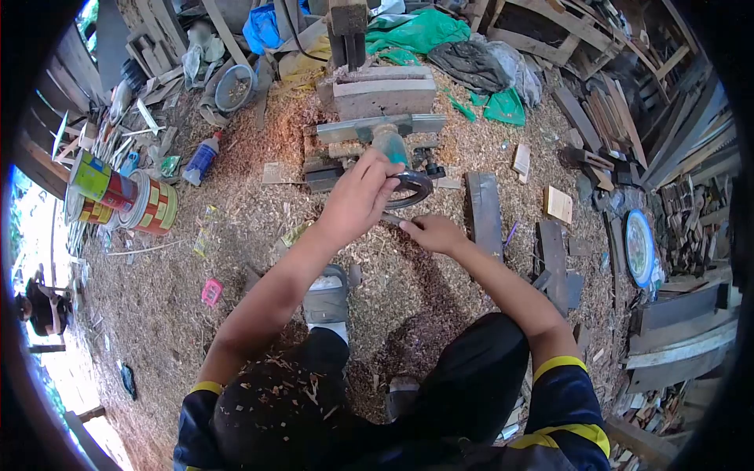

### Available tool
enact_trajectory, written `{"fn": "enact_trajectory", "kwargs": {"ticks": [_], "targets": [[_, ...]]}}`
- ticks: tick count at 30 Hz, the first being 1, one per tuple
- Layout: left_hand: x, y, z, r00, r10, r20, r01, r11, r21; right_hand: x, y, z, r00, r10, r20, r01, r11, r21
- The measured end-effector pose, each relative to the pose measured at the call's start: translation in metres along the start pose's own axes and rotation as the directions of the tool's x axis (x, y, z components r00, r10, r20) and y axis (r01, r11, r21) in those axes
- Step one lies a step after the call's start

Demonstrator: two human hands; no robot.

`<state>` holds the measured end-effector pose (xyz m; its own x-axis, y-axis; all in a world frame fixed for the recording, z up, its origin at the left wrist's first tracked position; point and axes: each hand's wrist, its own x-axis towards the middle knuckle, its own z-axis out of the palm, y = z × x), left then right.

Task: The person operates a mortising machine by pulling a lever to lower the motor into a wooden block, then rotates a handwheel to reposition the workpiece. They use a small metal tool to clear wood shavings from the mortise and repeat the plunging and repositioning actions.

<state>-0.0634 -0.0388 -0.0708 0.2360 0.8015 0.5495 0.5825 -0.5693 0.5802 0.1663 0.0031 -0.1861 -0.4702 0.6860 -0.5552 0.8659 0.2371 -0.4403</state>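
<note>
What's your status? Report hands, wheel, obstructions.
Left hand on black handwheel. Right hand just below, holding slim grey piece. Dark plank close beside right hand; wood shavings across floor.

My L hand [357,198], twd 12 o'clock, hides the wheel's [427,189] left side & tail of the vise [390,143]. Bar [391,219] in my R hand [434,234], nr ctr: one end covered, rest too small to ID. Post [347,20], 12, cut by top edge. L shoe [325,297], 7, partly under my L leg [326,349]; R shoe [404,385], 6, mostly hidden. L sleeve [195,428], 7–8, cut at btm. Bottle [203,161], 10, & tins [151,202], 9–10: label print unreadable. Pink thing [211,292], approx 8: can't ID. Person [45,308], nr 9: tiny, blurry. Disc [640,248], 3: pattern unclear. Wood pile [685,133], 2–3, lost in dark rim.
</note>
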Motion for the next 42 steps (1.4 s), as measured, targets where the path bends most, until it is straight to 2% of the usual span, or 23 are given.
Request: {"fn": "enact_trajectory", "kwargs": {"ticks": [5,7,11,13,14,16,17,19,21,23,25,27,31,37,39,42], "targets": [[-0.002,-0.001,0.0,1.0,0.007,-0.011,-0.007,1.0,-0.016,-0.006,-0.008,-0.009,1.0,-0.01,0.002,0.01,0.999,-0.048],[-0.001,-0.001,-0.001,1.0,-0.027,0.013,0.027,1.0,-0.008,-0.007,-0.007,-0.011,1.0,-0.008,0.011,0.008,1.0,-0.004],[0.001,0.0,-0.003,0.999,-0.034,0.02,0.034,0.999,-0.012,0.009,0.014,0.005,0.999,-0.052,-0.013,0.052,0.999,-0.002],[0.0,0.0,-0.005,0.999,-0.02,0.025,0.021,1.0,-0.022,0.002,0.014,0.004,0.991,-0.114,-0.067,0.124,0.978,0.167],[-0.002,0.0,-0.008,0.999,-0.022,0.023,0.023,0.999,-0.023,0.003,0.019,0.006,0.991,-0.114,-0.065,0.123,0.979,0.165],[-0.003,-0.002,-0.022,0.997,0.081,0.014,-0.081,0.993,0.087,0.009,0.033,0.011,0.959,-0.085,-0.271,0.177,0.925,0.336],[-0.005,-0.007,-0.027,0.997,0.082,0.011,-0.082,0.993,0.089,0.011,0.039,0.012,0.958,-0.087,-0.272,0.179,0.926,0.333],[-0.013,-0.021,-0.038,0.995,0.066,-0.08,-0.051,0.982,0.179,0.017,0.05,0.016,0.946,0.08,-0.314,0.077,0.886,0.458],[-0.011,-0.035,-0.05,0.998,0.011,-0.07,0.003,0.979,0.202,0.033,0.063,0.026,0.951,0.06,-0.305,0.106,0.859,0.501],[-0.004,-0.042,-0.059,0.986,-0.084,-0.146,0.127,0.942,0.311,0.043,0.071,0.03,0.962,0.094,-0.258,0.061,0.842,0.535],[0.005,-0.056,-0.066,0.983,-0.091,-0.158,0.14,0.933,0.332,0.05,0.072,0.029,0.965,0.108,-0.241,0.045,0.831,0.554],[0.014,-0.066,-0.073,0.986,-0.029,-0.167,0.101,0.891,0.443,0.055,0.072,0.027,0.967,0.119,-0.227,0.033,0.82,0.572],[0.029,-0.081,-0.079,0.984,-0.094,-0.148,0.154,0.869,0.471,0.054,0.07,0.027,0.962,0.139,-0.235,0.021,0.822,0.57],[0.048,-0.098,-0.086,0.995,-0.049,-0.091,0.088,0.867,0.491,0.06,0.077,0.03,0.959,0.165,-0.229,-0.001,0.814,0.582],[0.057,-0.103,-0.09,0.999,-0.001,-0.046,0.024,0.853,0.522,0.061,0.078,0.031,0.957,0.178,-0.229,-0.004,0.798,0.603],[0.067,-0.111,-0.094,0.999,-0.033,-0.019,0.038,0.835,0.549,0.061,0.078,0.029,0.957,0.183,-0.227,-0.018,0.814,0.581]]}}
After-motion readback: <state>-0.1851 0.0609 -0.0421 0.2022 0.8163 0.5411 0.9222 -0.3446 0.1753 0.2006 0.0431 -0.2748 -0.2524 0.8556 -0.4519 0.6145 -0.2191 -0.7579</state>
